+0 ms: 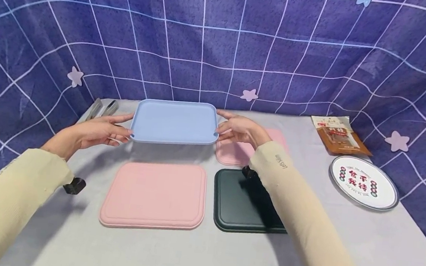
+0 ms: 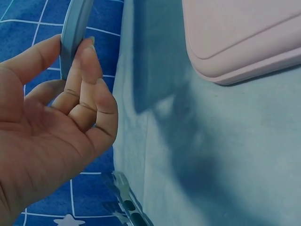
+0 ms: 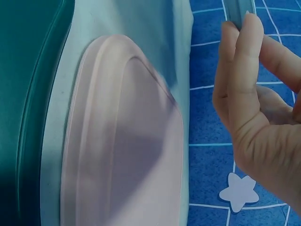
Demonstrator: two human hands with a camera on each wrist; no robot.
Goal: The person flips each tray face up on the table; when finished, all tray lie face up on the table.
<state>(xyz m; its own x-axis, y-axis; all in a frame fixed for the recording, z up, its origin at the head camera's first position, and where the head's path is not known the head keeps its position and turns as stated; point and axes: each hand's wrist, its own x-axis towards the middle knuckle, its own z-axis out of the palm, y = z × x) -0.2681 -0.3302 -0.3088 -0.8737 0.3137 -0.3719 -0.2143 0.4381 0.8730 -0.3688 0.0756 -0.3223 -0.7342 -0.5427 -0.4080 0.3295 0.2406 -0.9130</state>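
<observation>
Tray, blue (image 1: 175,122), rectangular with a low raised rim: found off the worktop (image 1: 184,255), near its far edge and in front of the grid-patterned curtain (image 1: 222,47), recessed face towards the wearer.

Left hand (image 1: 101,132): fingers pinch the tray's left short end, thumb on one side of the edge and fingertips on the other. Right hand (image 1: 240,129): fingers pinch the right short end in like manner, only the tips making contact.

Handling, as judged: light and stiff, probably smooth plastic, liable to slip if the pinch is uneven, hardly fragile. Best hold is the rim at mid-length of both short ends, thumbs opposed to fingers (the present hold sits close to this). A single-ended grip would probably let it tip.

Lying below on the worktop: a larger pink tray (image 1: 157,196) and a dark green tray (image 1: 237,202), side by side and apart, both apparently face down; a smaller pink tray (image 1: 230,152) lies beyond the green one, partly hidden by the right hand. Far right: a printed oval plate (image 1: 385,188) and a brown food packet (image 1: 338,139). Far left: apparent metal tongs (image 1: 94,109).
</observation>
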